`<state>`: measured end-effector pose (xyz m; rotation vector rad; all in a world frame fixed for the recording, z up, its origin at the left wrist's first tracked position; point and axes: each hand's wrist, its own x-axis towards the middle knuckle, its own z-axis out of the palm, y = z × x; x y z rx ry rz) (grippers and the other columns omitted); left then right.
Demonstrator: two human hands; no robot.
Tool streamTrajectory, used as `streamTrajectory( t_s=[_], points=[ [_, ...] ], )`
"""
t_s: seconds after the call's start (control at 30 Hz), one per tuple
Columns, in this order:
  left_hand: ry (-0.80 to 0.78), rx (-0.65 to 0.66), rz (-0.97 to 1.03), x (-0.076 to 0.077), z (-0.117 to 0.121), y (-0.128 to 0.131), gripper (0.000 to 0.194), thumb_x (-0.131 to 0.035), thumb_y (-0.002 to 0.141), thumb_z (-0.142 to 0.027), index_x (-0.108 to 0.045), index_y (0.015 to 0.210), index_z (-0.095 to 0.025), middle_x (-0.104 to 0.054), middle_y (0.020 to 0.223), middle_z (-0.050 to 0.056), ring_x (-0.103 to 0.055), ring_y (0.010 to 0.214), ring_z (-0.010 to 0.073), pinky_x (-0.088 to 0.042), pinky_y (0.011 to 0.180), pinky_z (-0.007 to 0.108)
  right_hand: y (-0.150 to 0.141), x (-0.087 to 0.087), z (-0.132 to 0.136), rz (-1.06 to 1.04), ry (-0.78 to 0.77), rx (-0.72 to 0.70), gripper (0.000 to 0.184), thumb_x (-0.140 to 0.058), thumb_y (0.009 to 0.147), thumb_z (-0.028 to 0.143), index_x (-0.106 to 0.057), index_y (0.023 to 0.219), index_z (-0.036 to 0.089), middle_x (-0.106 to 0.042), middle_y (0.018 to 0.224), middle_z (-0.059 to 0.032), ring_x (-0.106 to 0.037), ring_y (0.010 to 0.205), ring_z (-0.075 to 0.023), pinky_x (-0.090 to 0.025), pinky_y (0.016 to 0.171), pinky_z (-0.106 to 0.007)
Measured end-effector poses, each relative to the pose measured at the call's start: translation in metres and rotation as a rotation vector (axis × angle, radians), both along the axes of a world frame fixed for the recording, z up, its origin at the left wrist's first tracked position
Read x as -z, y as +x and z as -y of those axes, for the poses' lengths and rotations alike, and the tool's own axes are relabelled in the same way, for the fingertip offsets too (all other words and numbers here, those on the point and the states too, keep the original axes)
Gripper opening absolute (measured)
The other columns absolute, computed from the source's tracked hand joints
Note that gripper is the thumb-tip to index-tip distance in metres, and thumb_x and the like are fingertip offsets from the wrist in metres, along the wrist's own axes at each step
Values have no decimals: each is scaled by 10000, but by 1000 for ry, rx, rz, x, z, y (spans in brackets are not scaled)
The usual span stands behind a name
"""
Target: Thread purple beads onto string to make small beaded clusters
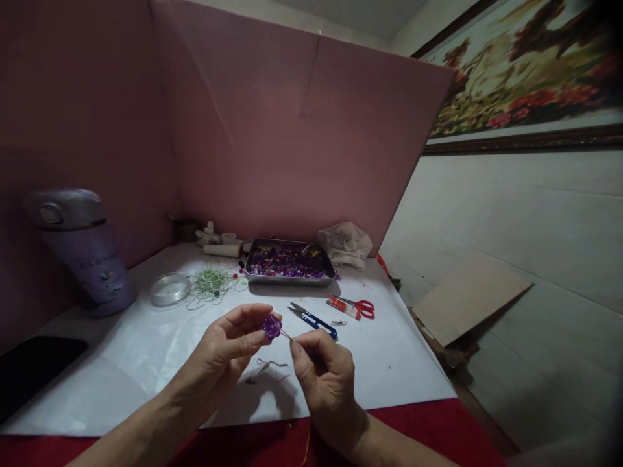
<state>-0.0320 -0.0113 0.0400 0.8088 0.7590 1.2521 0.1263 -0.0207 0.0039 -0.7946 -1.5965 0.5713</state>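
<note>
Between the thumb and fingers of my left hand [233,344] is a small cluster of purple beads [272,327], held above the white table cover. My right hand [326,370] pinches a thin thread [286,334] that runs from the bead cluster to its fingertips. An orange strand [307,441] hangs down below my right hand. Just beyond the hands lie blue thread snips [318,321], blades pointing to the far left. A thin crumpled strip [272,363] shows on the cover between my hands.
A metal tray [287,281] of purple beads stands at the back. To its right are a plastic bag [345,243] and red-handled scissors [365,309]. Leftward lie tangled green thread [213,283], a clear round dish [170,289], a purple tumbler [92,266] and a dark flat object [39,370].
</note>
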Motion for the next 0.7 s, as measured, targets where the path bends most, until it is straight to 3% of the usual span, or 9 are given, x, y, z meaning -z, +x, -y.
streamTrajectory(
  t_s=[0.23,0.5,0.7],
  points=[
    [70,-53,-32,1,-2,0,342,-781,589,-81,-684,901,-182,-699,925,27,-612,858,136,-483,751,202,0,-1,0,3,9,4,134,-506,851,180,-547,726,152,-444,542,45,-395,452,-75,-319,432,-196],
    [197,-14,-89,6,0,0,288,-718,693,-113,-647,952,-216,-668,1013,26,-605,891,168,-495,777,284,-1,0,1,10,11,7,124,-513,849,184,-551,734,156,-420,540,50,-379,455,-77,-314,436,-203],
    [173,-66,-96,8,-2,-1,325,-759,641,-106,-660,932,-211,-676,972,21,-594,902,149,-475,766,226,0,3,1,10,-17,-11,122,-516,850,191,-550,737,158,-425,550,46,-389,470,-82,-324,448,-206]
  ],
)
